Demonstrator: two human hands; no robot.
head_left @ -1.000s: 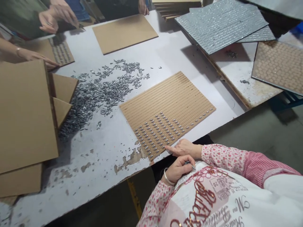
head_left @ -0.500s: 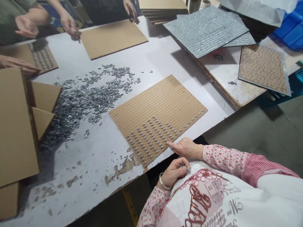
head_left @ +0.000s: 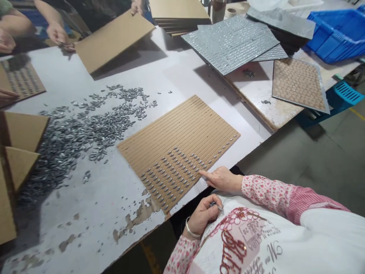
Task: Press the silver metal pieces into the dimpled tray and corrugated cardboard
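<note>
A brown board point(head_left: 182, 125) with parallel grooves lies on the white table, with rows of small grey oval pieces point(head_left: 171, 175) on its near part. My right hand point(head_left: 224, 179) has its index finger stretched out, the tip at the board's near edge beside a piece; the other fingers are curled and nothing shows in them. Close to my shirt, below the board, my left hand point(head_left: 203, 215) is closed around a few grey pieces, partly hidden by its fingers. A large pile of loose grey pieces point(head_left: 85, 137) lies left of the board.
Across the table point(head_left: 182, 64), another person's hands point(head_left: 58, 36) are at a tilted plain board point(head_left: 114, 42). Further boards point(head_left: 25, 129) stand at the left. Glittery grey panels point(head_left: 232, 42), a patterned panel point(head_left: 299, 83) and a blue crate point(head_left: 336, 34) are at the right.
The view has shifted, so the table's things sit further left. The plain board across the table is now lifted and tilted. My right fingertip remains at the grooved board's near edge.
</note>
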